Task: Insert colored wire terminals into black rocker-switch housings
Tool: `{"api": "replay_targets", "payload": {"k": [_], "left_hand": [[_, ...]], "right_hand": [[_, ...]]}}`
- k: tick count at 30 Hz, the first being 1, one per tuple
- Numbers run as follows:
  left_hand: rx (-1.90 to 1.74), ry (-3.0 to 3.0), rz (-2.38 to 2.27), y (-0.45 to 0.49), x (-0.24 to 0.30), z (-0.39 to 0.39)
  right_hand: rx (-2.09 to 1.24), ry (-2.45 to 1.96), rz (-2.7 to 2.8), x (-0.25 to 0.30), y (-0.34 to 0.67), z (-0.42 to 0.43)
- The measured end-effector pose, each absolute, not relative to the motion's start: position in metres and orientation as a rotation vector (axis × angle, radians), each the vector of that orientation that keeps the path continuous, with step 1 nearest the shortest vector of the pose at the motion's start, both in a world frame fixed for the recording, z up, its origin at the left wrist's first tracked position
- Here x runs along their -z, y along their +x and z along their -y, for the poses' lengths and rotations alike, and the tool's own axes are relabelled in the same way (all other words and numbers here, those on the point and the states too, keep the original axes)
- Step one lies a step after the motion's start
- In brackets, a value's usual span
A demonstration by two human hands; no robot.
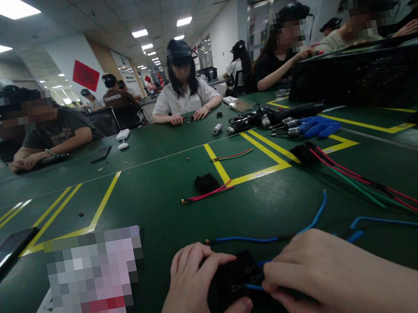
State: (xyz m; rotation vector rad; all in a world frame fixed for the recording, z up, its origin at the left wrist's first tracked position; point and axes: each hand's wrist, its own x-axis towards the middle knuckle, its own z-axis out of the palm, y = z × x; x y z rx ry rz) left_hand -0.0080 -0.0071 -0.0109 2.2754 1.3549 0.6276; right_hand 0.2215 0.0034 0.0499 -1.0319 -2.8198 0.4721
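A black plastic connector block (236,276) with small metal contacts lies on the green table. Around its left side my left hand (206,292) is closed, thumb at the near edge and fingers at the far one. My right hand (306,271) pinches a blue wire (255,287) at the block's right side; the wire's end is against the block, but how deep it sits I cannot tell. Just beyond both hands lies another blue wire (243,239) with a brass terminal. A bent blue wire (394,222) rests beyond my right forearm.
Another black block (206,183) and red wires (208,195) lie ahead. A wired connector (305,153) trails red and green wires on the right. Screwdriver-like tools (286,124) and blue gloves (319,126) are farther back. Phones (1,260) lie left. Several people sit around the table.
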Motion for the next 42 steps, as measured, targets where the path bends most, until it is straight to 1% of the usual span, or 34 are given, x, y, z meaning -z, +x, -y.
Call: {"api": "replay_targets", "payload": {"k": [17, 34, 42], "left_hand": [[-0.581, 2.258, -1.37, -0.0045, 0.0046, 0.0052], [-0.576, 2.287, -1.365, -0.0052, 0.0056, 0.0052], [-0.592, 2.299, -1.373, -0.0053, 0.0053, 0.0069]], "right_hand": [[-0.422, -1.048, 2.786, -0.0482, 0.2215, -0.0042], [-0.468, -1.035, 2.818, -0.0486, 0.2216, -0.0029], [-0.439, -1.048, 2.8, -0.048, 0.222, -0.0022]]}}
